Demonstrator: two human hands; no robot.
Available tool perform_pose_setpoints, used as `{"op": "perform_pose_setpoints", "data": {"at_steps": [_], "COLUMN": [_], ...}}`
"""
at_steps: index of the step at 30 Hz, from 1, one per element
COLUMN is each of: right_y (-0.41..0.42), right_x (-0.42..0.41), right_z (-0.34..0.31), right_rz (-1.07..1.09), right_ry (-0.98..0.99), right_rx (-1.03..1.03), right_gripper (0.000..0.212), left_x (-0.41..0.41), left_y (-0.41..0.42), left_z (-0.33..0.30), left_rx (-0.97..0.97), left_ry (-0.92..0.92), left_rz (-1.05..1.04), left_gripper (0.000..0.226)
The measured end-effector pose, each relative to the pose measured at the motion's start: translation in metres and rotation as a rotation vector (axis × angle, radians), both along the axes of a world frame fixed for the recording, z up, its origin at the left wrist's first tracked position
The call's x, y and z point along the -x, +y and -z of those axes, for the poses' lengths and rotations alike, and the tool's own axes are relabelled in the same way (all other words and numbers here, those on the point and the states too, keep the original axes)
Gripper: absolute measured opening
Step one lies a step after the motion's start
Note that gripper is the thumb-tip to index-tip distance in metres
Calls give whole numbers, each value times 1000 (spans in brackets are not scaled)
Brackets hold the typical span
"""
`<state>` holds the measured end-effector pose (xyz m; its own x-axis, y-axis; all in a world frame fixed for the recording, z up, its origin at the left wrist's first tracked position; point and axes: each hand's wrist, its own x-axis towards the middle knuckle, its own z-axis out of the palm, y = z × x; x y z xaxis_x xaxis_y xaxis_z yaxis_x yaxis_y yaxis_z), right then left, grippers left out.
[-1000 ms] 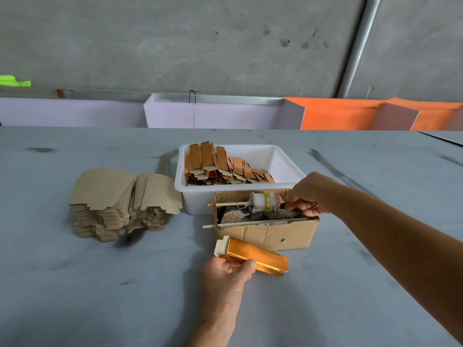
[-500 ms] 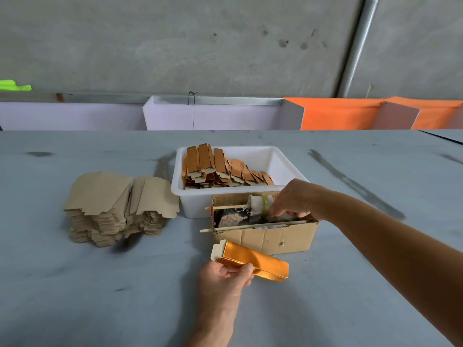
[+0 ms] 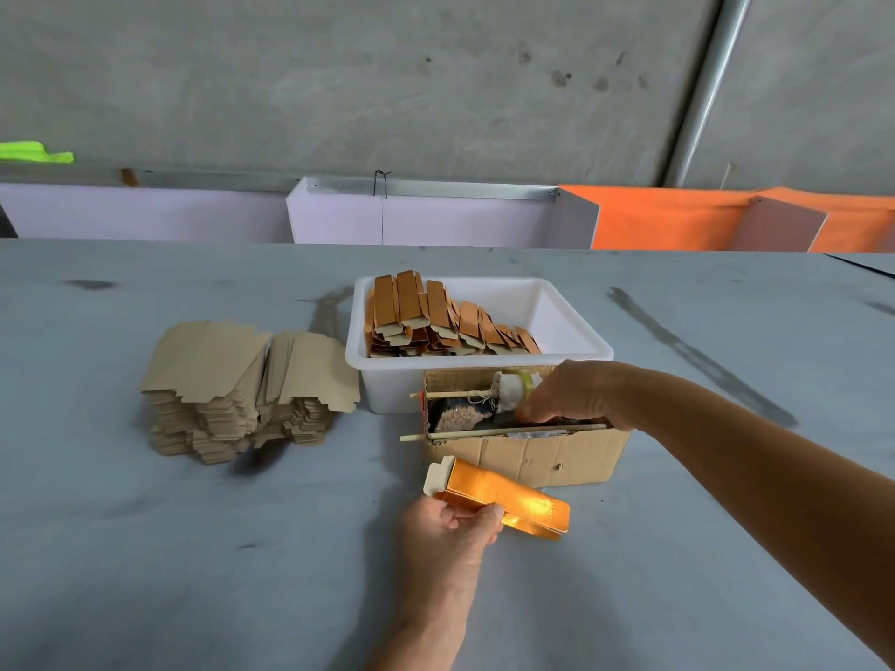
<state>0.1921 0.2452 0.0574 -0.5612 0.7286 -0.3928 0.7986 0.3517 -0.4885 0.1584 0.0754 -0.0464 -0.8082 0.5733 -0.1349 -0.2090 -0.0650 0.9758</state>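
Note:
My left hand point(image 3: 448, 530) pinches a small shiny orange-gold carton point(image 3: 503, 498) by its near edge, with the white flap end pointing left. It hovers just in front of a brown cardboard box point(image 3: 532, 455). My right hand point(image 3: 571, 394) reaches into that box from the right, fingers curled down among dark contents beside a white tape-like roll point(image 3: 508, 389). What the fingertips hold is hidden. Two thin wooden sticks point(image 3: 484, 433) lie across the box top.
A white plastic tub point(image 3: 571, 326) behind the box holds several folded orange cartons point(image 3: 436, 317). A stack of flat tan card blanks point(image 3: 242, 385) lies to the left. Grey table all around; white and orange panels point(image 3: 678, 220) stand along the far edge.
My right hand slid left along the cardboard box toward the white roll and dipped lower into it. My left hand keeps holding the orange-gold carton in nearly the same place.

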Motion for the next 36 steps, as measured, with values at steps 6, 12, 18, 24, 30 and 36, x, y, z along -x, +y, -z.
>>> {"op": "perform_pose_setpoints", "data": {"at_steps": [6,12,18,24,30,36], "right_y": [1,1,-1,2,14,20], "right_x": [-2,-5,-6,-6,-13,-8], "right_z": [5,4,-5,-18,-4,9], "right_rz": [36,137,230,181,-105,-248], "right_ry": [36,123,165,283,250,36], "right_rx": [53,76,82,45,-473,-813], "right_gripper": [37,39,50,33,31,26], "left_x": [0,-1,-1,0,0,1], "left_y": [1,1,0,1,1,3], "left_z": [2,1,2,2,4,6], "left_rx": [19,25,27,29,27,27], "left_ry": [18,39,46,37,35,31], "left_rz": [4,3,6,9,15,12], "left_gripper": [20,24,24,22,20,19]}}
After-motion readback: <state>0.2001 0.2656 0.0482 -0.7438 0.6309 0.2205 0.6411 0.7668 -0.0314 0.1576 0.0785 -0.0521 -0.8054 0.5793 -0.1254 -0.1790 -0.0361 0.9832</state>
